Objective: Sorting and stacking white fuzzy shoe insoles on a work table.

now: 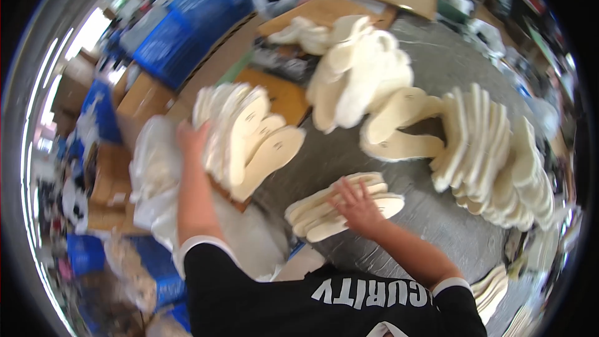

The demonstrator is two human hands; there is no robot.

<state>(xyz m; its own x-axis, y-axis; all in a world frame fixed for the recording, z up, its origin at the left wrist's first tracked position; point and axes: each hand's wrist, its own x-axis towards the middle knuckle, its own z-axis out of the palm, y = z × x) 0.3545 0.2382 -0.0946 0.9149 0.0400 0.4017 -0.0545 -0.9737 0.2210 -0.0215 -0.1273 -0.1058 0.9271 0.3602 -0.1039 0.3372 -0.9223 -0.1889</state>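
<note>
My right hand lies with its fingers spread over a small pile of cream-coloured insoles near the front of the dark table. Farther left, my left hand is at the outer side of a taller stack of cream insoles, beside a clear plastic bag. Its fingers are blurred and partly hidden, so whether it grips the stack does not show. Several insoles at that stack's right side fan out flat, with small dark marks on them.
A large heap of insoles stands at the back of the grey table. Long leaning rows of insoles fill the right side. Blue crates and cardboard boxes stand to the left.
</note>
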